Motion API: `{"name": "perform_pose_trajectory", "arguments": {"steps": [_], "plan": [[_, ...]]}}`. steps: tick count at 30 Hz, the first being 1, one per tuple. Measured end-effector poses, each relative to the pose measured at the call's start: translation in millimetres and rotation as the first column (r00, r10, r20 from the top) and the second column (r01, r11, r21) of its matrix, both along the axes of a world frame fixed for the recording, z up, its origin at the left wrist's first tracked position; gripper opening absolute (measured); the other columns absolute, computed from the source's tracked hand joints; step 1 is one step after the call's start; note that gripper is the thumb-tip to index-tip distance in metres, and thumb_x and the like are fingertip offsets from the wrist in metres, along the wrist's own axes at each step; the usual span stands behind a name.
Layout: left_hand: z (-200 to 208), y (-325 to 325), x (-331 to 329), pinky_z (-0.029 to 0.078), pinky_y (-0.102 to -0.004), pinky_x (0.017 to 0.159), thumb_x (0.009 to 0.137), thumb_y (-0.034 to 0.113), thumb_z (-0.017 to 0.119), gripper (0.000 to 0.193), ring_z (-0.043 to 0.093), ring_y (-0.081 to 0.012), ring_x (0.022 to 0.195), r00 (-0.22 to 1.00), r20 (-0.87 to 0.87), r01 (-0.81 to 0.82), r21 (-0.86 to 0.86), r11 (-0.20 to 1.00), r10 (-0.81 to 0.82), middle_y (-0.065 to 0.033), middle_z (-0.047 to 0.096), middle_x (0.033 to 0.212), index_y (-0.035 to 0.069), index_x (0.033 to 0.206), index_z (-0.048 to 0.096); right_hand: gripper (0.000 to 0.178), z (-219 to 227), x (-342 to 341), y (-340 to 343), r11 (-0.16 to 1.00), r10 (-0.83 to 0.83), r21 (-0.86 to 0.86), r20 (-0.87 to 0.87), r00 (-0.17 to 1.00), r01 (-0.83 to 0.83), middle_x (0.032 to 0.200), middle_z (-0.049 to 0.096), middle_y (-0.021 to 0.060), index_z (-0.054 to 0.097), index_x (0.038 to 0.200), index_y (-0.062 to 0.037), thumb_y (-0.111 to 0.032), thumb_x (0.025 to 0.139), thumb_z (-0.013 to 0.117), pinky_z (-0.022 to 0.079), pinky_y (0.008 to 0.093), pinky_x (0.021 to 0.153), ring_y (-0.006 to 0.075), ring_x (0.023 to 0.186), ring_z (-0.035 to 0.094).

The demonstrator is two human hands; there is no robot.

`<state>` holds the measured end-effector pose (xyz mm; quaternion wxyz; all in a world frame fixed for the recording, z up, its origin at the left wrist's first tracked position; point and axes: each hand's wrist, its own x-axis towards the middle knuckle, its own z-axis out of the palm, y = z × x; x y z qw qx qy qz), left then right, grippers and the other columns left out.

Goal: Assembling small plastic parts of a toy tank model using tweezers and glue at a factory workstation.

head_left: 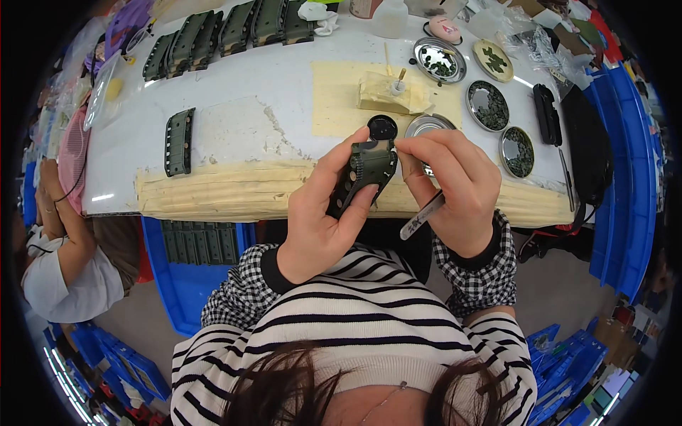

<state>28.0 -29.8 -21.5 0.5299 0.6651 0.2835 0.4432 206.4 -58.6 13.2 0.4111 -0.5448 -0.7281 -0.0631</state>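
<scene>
My left hand (316, 224) is closed around a dark green camouflage-patterned casing (373, 162), tilted up above the table's front edge. In my right hand (458, 192) is a pair of metal tweezers (424, 215), its blunt end pointing down toward me. The thumb and forefinger of that hand meet at the casing's upper right edge; the tweezer tips and any small part there cannot be made out. Just beyond the casing is a small round black dish (382, 126). A shiny metal dish (431, 123) stands partly behind my right fingers.
Small green pieces fill round dishes (488, 106) at the right, near a black case (547, 113). A tape-covered block (387, 96) bears a little cup. One casing (180, 142) lies left; several more (234, 32) stand behind. A blue bin (174, 291) sits below; another person's arm (67, 220) is at far left.
</scene>
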Motion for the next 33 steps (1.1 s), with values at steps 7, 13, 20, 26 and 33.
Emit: {"name": "perform_pose_trajectory", "arguments": {"steps": [7, 13, 20, 26, 33], "plan": [[2.9, -0.9, -1.3, 0.049, -0.0243, 0.081, 0.087, -0.003, 0.060, 0.052, 0.063, -0.0146, 0.095, 0.999, -0.038, -0.012, 0.021, 1.000, 0.013, -0.0146, 0.063, 0.117, 0.001, 0.137, 0.046, 0.034, 1.0, 2.5, -2.6, 0.998, 0.044, -0.046, 0.072, 0.996, -0.041, 0.086, 0.062, 0.0039, 0.066, 0.097, -0.0048, 0.001, 0.063, 0.066, 0.043, 0.0287, 0.051, 0.0178, 0.058, 0.055], [2.3, -2.2, 0.4, 0.049, -0.0239, 0.082, 0.087, -0.005, 0.059, 0.052, 0.063, -0.0144, 0.095, 1.000, -0.018, -0.018, 0.046, 0.999, 0.019, -0.0141, 0.064, 0.115, 0.001, 0.137, 0.046, 0.040, 0.2, 0.1, -8.8, 0.998, 0.051, -0.036, 0.102, 0.993, -0.048, 0.090, 0.063, 0.0062, 0.066, 0.101, -0.0019, 0.000, 0.062, 0.064, 0.044, 0.0281, 0.052, 0.0181, 0.059, 0.056], [0.9, -2.7, 1.4, 0.050, -0.0286, 0.087, 0.089, -0.005, 0.057, 0.053, 0.061, -0.0177, 0.102, 0.994, 0.072, 0.083, -0.068, 0.994, -0.079, -0.0157, 0.058, 0.122, -0.003, 0.139, 0.038, 0.040, 2.9, 9.2, -17.8, 0.997, 0.075, -0.030, -0.007, 0.997, -0.075, 0.089, 0.063, 0.0096, 0.065, 0.105, -0.0008, 0.001, 0.065, 0.070, 0.046, 0.0275, 0.054, 0.0193, 0.063, 0.059], [11.5, 5.8, -0.1, 0.054, -0.0328, 0.085, 0.094, 0.003, 0.053, 0.053, 0.065, -0.0205, 0.095, 0.986, 0.135, 0.136, -0.328, 0.935, -0.096, -0.0183, 0.056, 0.124, 0.004, 0.142, 0.031, 0.013, 9.2, 85.8, -41.6, 0.842, -0.534, -0.195, -0.171, 0.828, 0.503, 0.080, 0.062, 0.0022, 0.066, 0.094, -0.0021, -0.001, 0.082, 0.070, 0.030, 0.0229, 0.049, 0.0066, 0.054, 0.038], [15.4, 1.8, 4.7, 0.054, -0.0336, 0.092, 0.095, -0.002, 0.049, 0.051, 0.059, -0.0190, 0.110, 0.970, 0.223, 0.200, -0.490, 0.848, -0.099, -0.0165, 0.058, 0.120, 0.001, 0.141, 0.029, 0.011, -13.8, 155.3, -53.4, 0.741, -0.562, -0.326, 0.177, 0.808, 0.587, 0.082, 0.065, 0.0115, 0.065, 0.090, -0.0015, -0.003, 0.080, 0.068, 0.049, 0.0336, 0.065, 0.0273, 0.073, 0.063]]}}
